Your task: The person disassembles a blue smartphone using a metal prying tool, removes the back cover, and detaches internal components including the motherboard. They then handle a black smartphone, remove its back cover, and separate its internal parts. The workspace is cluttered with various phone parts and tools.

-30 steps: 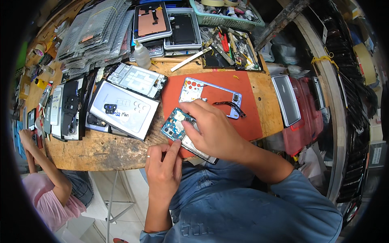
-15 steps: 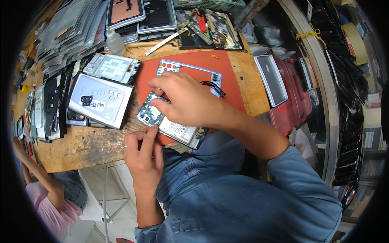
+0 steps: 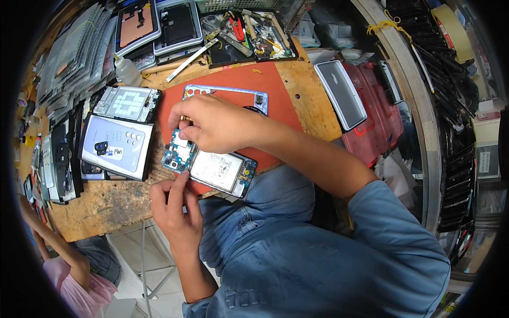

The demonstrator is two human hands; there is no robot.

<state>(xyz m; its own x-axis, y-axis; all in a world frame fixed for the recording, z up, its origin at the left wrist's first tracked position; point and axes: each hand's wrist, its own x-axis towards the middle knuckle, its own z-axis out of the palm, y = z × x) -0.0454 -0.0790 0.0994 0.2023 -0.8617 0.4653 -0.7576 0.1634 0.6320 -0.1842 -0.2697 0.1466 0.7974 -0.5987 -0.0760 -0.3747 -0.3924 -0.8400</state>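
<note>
Right hand point(image 3: 214, 123), narrowly pinched, slides clear, baring the white rectangular battery point(image 3: 216, 169), while loosely curled left hand point(image 3: 178, 216) touches the blue circuit board point(image 3: 180, 153), both holds unclear.

Rough, worn wood is shown by the tabletop point(image 3: 309, 80); a smooth, matt finish by the orange mat point(image 3: 265, 81). On the phone's circuit bd. point(image 3: 181, 152), dull & shiny metal is seen; batt. point(image 3: 214, 168) is faced w/ pale, satin-like film. Sleeves point(image 3: 74, 61) are made of shiny, clear bubble-wrap; btl. point(image 3: 128, 72) of cloudy plastic; red bin point(image 3: 380, 108) of glossy, translucent plastic; trousers point(image 3: 283, 199) of matt denim cloth.
</note>
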